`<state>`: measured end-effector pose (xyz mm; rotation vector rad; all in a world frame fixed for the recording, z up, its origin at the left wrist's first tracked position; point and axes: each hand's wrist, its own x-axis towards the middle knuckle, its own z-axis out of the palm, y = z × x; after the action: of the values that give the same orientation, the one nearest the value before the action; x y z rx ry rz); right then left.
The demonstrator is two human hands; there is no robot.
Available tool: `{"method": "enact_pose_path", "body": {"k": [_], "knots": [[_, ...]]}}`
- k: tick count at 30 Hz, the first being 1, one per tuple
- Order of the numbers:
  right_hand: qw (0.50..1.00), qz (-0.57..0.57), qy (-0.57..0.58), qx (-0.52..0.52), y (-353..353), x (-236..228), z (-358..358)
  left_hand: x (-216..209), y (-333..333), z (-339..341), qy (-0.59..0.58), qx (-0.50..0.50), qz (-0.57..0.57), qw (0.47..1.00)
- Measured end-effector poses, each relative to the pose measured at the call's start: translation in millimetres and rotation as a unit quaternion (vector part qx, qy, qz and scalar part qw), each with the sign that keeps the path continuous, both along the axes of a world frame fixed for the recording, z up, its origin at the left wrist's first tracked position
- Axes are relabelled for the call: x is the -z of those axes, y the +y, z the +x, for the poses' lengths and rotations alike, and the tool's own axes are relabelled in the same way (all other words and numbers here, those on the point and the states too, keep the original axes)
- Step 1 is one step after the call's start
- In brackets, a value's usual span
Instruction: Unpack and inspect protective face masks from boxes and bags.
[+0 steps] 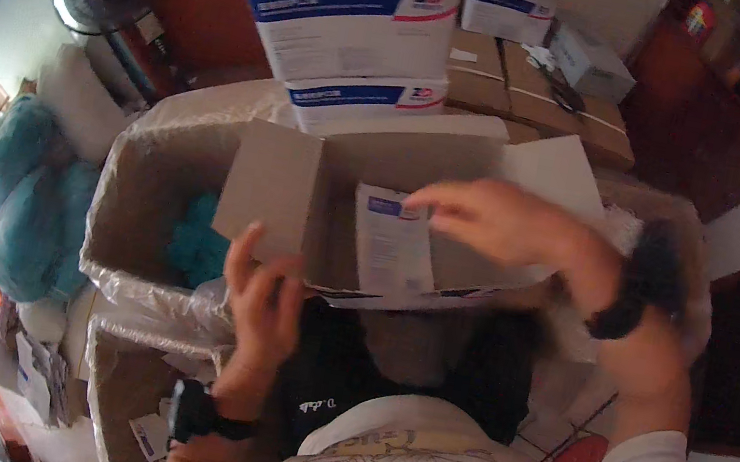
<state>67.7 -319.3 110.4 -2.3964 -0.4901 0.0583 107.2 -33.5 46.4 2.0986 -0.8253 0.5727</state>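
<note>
Holding the right hand [499, 221] above the open carton [401, 163] in the head view, with fingers stretched forward and slightly parted, gripping nothing visible. Reaching with those fingertips to the upper corner of the white packet [393, 255] with a blue label, set just below and left of them; not being able to tell touching from hovering. Spreading the left hand [269, 307] loosely, fingers apart and carrying nothing, with fingertips at the lower edge of the left flap [271, 180]; again not being able to tell whether pressing on it or only overlapping it.

Judging by how things are lying, counting the opening of the carton as done: seeing the left flap standing up beyond the left hand and the right flap [556, 169] beyond the right hand. Finding one packet inside, between the two hands, with bare cardboard around it; not being able to tell filling from emptying. Apparently leaving undone any closing of the flaps.

Looking left of the left hand, seeing a plastic-lined box [102, 225] with a teal bundle [197, 241] inside; looking below and left of the same hand, seeing another lined box [100, 372] containing papers [150, 434]. Looking ahead past both hands, finding stacked white boxes [353, 42]; looking ahead of the right hand, finding brown cartons [551, 115] bearing a grey box [594, 63].
</note>
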Motion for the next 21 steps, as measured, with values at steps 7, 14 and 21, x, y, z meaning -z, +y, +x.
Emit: {"method": "enact_pose_path", "body": {"k": [7, 14, 21], "knots": [[0.853, -0.463, 0.231, -0.067, 93, 54, 64, 15, -4, -27, 0.076, 0.078, -0.007, 0.994], [0.939, -0.299, 0.162, -0.046, 32, 35, 59, 25, 19, -22, 0.135, 0.085, -0.048, 0.986], [0.976, 0.090, -0.117, 0.159, -23, -69, -40, 13, 11, -27, 0.173, 0.161, -0.160, 0.958]]}}
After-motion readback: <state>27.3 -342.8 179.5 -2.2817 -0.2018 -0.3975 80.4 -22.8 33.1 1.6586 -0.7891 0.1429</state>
